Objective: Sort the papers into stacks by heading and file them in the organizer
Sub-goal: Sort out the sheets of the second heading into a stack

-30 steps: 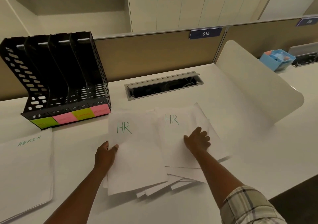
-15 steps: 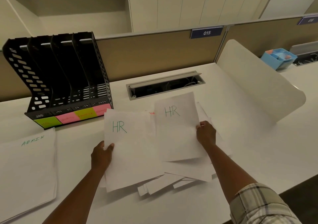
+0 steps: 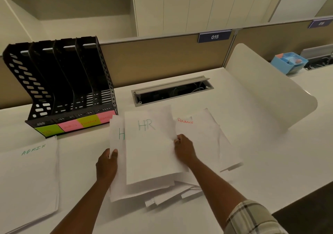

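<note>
Fingers of the right hand [image 3: 184, 149] are mostly hidden under the HR sheet [image 3: 151, 143] whose right edge they pinch, and that sheet covers all but the "H" of a second sheet [image 3: 117, 136], gripped at its left edge by the left hand [image 3: 106, 165]. Both are white with green headings (the upper one blurred), above the pile [image 3: 171, 192] just before the organizer [image 3: 59, 82]. A FINANCE sheet [image 3: 198, 134] lies right of the fingers.
</note>
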A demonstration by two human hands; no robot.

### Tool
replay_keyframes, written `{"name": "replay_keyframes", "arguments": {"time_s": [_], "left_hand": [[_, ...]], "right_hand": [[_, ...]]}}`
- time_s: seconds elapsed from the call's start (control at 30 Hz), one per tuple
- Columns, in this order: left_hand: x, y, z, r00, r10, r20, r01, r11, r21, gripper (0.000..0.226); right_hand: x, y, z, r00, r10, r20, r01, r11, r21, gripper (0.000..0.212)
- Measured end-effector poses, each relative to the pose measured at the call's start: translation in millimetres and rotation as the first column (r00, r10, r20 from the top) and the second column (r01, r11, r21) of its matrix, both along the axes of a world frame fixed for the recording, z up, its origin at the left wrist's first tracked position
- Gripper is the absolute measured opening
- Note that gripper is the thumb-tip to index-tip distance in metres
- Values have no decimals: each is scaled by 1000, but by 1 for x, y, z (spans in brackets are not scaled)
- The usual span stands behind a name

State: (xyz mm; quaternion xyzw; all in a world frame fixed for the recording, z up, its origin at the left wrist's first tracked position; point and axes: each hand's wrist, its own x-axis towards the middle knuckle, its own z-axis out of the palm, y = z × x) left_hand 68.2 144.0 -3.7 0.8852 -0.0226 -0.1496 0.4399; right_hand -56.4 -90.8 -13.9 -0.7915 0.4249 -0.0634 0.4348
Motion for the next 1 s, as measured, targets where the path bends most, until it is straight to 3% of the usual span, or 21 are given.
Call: {"name": "replay_keyframes", "arguments": {"time_s": [0.13,0.3,0.47,0.57,0.7,0.77,0.87,1.0], "left_hand": [[-1,-2,-5,998,-48,-36,45,997,-70,56],[-3,-5,-10,994,-77,-72,71,995,-77,27],[0,-8,-14,989,-101,-107,90,991,-103,26],[0,-12,-11,984,-101,-150,70,978,-197,35],[-1,-17,-1,973,-75,-218,1,946,-323,37],[0,-24,10,981,-79,-177,11,935,-356,37],[-1,-39,35,997,-64,-35,44,910,-412,37],[-6,-53,57,987,-35,154,99,899,-426,40]], "right_hand": [[8,27,-6,998,57,-8,-56,998,30,19],[4,33,-7,994,86,-69,-81,994,66,30],[-15,4,-12,995,39,-89,-33,997,70,10],[-20,-5,-6,990,84,-112,-83,996,14,27],[-6,4,10,990,138,14,-138,969,207,61],[4,10,18,980,170,103,-185,971,152,57],[14,13,35,945,100,312,-119,992,42,36],[13,10,51,857,-16,515,-35,995,90,29]]}}
